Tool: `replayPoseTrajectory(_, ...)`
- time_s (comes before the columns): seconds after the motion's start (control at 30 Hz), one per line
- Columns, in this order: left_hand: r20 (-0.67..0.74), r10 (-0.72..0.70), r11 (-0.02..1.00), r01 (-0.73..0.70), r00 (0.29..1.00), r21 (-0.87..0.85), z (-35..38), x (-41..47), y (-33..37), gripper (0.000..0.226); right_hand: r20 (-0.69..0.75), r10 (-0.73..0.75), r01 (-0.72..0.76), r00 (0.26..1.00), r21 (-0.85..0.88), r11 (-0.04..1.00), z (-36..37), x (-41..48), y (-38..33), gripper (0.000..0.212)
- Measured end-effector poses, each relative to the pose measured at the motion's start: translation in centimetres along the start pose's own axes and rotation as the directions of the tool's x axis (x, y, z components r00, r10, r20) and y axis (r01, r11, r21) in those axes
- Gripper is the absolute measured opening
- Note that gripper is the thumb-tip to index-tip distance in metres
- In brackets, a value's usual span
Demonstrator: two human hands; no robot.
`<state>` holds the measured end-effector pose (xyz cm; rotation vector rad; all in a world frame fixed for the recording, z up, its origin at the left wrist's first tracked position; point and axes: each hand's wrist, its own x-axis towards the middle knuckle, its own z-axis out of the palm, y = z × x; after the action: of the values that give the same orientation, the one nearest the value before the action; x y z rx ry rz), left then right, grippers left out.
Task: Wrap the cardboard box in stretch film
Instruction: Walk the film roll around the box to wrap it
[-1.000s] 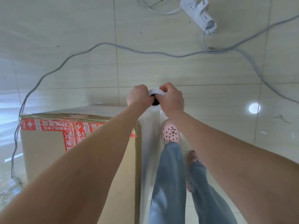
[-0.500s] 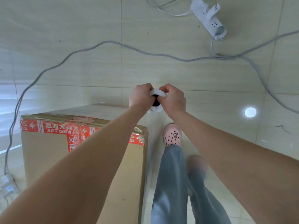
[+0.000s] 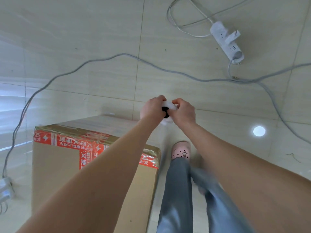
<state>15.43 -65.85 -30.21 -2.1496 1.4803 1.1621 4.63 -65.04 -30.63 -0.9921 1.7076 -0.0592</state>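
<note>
Change vs. half a second ago: both hands keep the same clasp on the roll. The cardboard box now shows its whole right-hand corner, where less of it showed before. The power strip, well beyond the box to the right, sits lower in the view, with more of its looped white lead visible. The leg nearest the box's right side is now motion-blurred.

Roll of stretch film: held above and just past the box's far right corner, clear of the cardboard. Its dark core opening faces up toward the camera, so it is seen nearly end-on with its long axis roughly upright. Pale film seems to hang from it toward the box's right edge; where it attaches I cannot tell.

Left hand: fingers curled round the roll on the side toward the box. Right hand: fingers curled round the opposite side, thumb at the rim.

Box: stands on the tiled floor, and red printed tape runs left to right along its far edge.

A pink shoe is just right of that corner. A grey cable curves across the floor beyond the box.
</note>
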Motion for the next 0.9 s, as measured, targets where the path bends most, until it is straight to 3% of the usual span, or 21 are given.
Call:
replayPoseTrajectory(0.1,-0.012,0.073,0.984,-0.07,0.997,0.165,-0.7,0.7,0.7,0.032,0.013,-0.005,0.006,1.0,-0.045,0.999,-0.1,0.4,-0.5,0.032)
replayPoseTrajectory(0.2,-0.03,0.074,0.98,-0.067,0.997,0.185,-1.1,1.3,0.9,0.026,0.03,-0.043,0.046,0.999,-0.125,0.991,-0.5,0.9,-1.2,0.032)
replayPoseTrajectory(0.3,-0.059,-0.047,0.999,0.047,0.997,-0.002,-1.4,1.8,0.6,0.016,0.037,-0.099,0.105,0.994,-0.221,0.97,-1.0,1.6,-2.7,0.032)
replayPoseTrajectory(0.4,-0.102,-0.19,0.97,0.171,0.976,-0.174,-1.8,2.2,0.2,0.005,0.044,-0.138,0.144,0.989,-0.182,0.973,-0.9,2.6,-4.2,0.032)
replayPoseTrajectory(0.6,-0.07,-0.475,0.823,0.415,0.877,-0.389,-2.8,2.8,-2.2,0.029,0.13,-0.04,0.052,0.991,-0.093,0.994,0.1,3.9,-6.8,0.043)
replayPoseTrajectory(0.7,-0.068,-0.434,0.848,0.381,0.898,-0.369,-3.1,3.3,-2.5,0.033,0.15,-0.049,0.064,0.988,-0.094,0.994,0.3,4.4,-7.9,0.037)
replayPoseTrajectory(0.9,-0.117,-0.192,0.976,0.176,0.975,-0.131,-5.4,5.1,-1.9,0.039,0.217,-0.057,0.106,0.975,-0.223,0.969,0.1,5.1,-9.2,0.028)
